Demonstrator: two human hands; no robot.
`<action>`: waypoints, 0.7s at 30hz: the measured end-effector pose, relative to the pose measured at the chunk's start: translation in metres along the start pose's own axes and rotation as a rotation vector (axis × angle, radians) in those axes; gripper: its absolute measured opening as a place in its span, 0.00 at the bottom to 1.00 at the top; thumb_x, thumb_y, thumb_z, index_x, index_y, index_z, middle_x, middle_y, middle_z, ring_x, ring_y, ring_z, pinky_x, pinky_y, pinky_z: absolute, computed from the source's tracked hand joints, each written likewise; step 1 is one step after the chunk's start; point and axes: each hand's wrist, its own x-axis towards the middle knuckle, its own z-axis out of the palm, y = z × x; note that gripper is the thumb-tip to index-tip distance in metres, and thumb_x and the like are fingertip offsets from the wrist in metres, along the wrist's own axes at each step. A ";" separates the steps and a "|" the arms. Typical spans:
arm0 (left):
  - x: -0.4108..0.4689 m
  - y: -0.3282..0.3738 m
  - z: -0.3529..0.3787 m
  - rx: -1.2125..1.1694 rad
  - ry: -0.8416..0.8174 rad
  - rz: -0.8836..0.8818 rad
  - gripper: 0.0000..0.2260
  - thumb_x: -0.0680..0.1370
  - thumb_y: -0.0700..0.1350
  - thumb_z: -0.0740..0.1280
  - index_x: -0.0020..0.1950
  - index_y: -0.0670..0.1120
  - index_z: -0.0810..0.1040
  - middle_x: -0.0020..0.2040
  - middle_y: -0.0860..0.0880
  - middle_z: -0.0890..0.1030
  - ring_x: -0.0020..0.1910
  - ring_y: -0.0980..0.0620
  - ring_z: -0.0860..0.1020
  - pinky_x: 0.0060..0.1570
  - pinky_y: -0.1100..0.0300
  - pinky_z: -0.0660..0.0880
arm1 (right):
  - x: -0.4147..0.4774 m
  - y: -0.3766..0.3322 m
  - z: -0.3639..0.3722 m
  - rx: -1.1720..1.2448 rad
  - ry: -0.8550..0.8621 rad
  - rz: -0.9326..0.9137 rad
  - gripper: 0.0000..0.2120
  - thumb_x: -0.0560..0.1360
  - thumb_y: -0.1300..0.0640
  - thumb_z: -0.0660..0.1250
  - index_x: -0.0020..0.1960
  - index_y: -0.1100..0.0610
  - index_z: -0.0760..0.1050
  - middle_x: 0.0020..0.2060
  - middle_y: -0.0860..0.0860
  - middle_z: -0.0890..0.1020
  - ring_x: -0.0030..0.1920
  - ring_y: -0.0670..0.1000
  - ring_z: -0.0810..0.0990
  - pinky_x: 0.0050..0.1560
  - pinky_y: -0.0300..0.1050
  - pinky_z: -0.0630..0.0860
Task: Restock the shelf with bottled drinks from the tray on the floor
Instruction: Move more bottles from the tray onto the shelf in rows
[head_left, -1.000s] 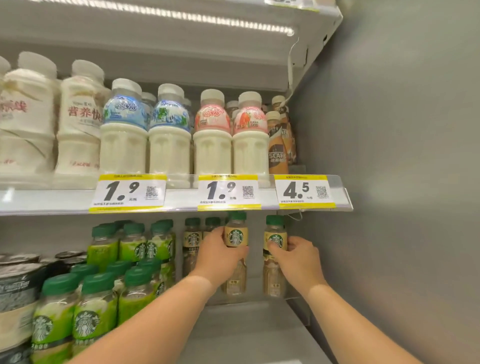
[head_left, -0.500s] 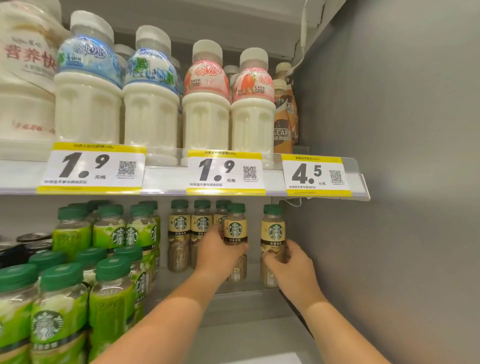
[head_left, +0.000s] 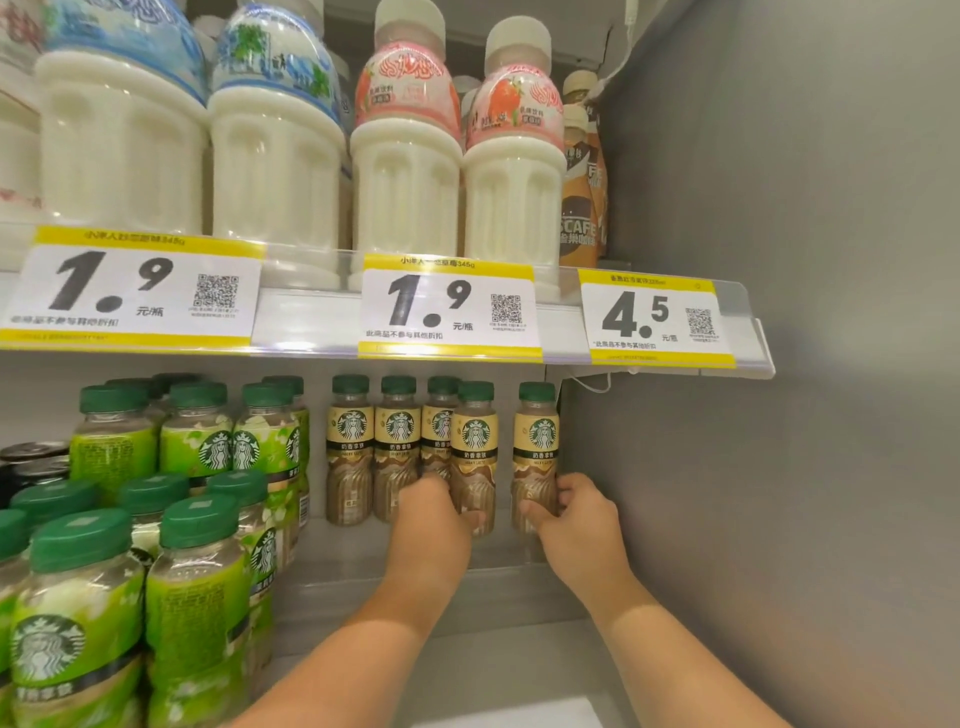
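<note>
The left hand (head_left: 434, 519) is wrapping its fingers round the fourth latte bottle (head_left: 474, 441), the right hand (head_left: 576, 519) round the fifth latte bottle (head_left: 536, 436). All five are standing deep on the lower shelf (head_left: 467, 670).

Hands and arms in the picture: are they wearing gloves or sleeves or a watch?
No. The left hand and the right hand are bare, with no gloves and no rings that show. The left forearm and the right forearm are bare too: no sleeves, watch or bracelet up to the picture's bottom edge.
</note>
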 end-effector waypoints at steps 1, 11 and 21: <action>0.003 0.000 0.004 0.004 0.002 -0.006 0.20 0.72 0.43 0.77 0.30 0.49 0.66 0.28 0.52 0.71 0.29 0.58 0.72 0.25 0.65 0.61 | 0.004 0.003 0.003 -0.012 0.000 0.004 0.12 0.72 0.56 0.76 0.50 0.54 0.75 0.40 0.47 0.82 0.41 0.48 0.81 0.44 0.42 0.78; 0.019 0.005 0.022 0.126 0.025 -0.006 0.13 0.71 0.49 0.76 0.38 0.42 0.78 0.35 0.44 0.79 0.39 0.42 0.81 0.34 0.58 0.70 | 0.025 0.004 0.014 -0.065 0.004 0.056 0.09 0.71 0.51 0.75 0.46 0.56 0.80 0.39 0.51 0.85 0.40 0.54 0.83 0.45 0.51 0.82; 0.023 0.011 0.029 0.235 0.043 0.021 0.15 0.72 0.49 0.74 0.34 0.45 0.71 0.34 0.48 0.74 0.39 0.43 0.80 0.34 0.58 0.72 | 0.031 0.010 0.013 -0.102 -0.075 0.013 0.04 0.76 0.60 0.67 0.48 0.59 0.81 0.43 0.54 0.84 0.43 0.55 0.82 0.46 0.51 0.82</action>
